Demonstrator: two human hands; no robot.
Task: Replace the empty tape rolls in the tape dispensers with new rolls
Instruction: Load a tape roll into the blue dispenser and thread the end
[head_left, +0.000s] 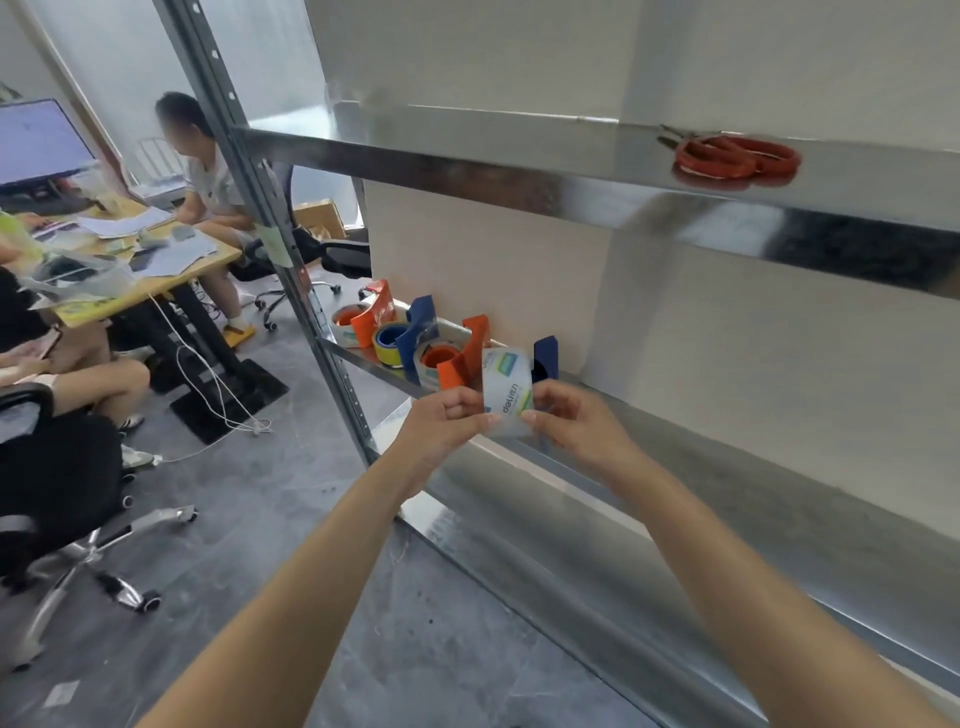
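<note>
In the middle of the frame, the left hand (447, 418) and right hand (571, 415) pinch a clear, white-labelled tape roll (506, 382) between them. They hold it just in front of an orange plastic tape dispenser (461, 362) on the shiny metal shelf (701, 467).

Bright, diffuse light fills the room; its source cannot be told, and shadows are soft and faint. The shelf (519, 161) is polished metal: broad white glare runs along its top, a red mirror image lies under the scissors (732, 153) on it, and dark smeared reflections streak its front lip. Far left of the shelf a monitor (36, 137) glows violet. Wide-angle distortion bends the shelf's post (200, 49) and edges toward the frame borders. Below the shelf, print on the roll (506, 387) reads clearly; the background left of it is slightly soft.
</note>
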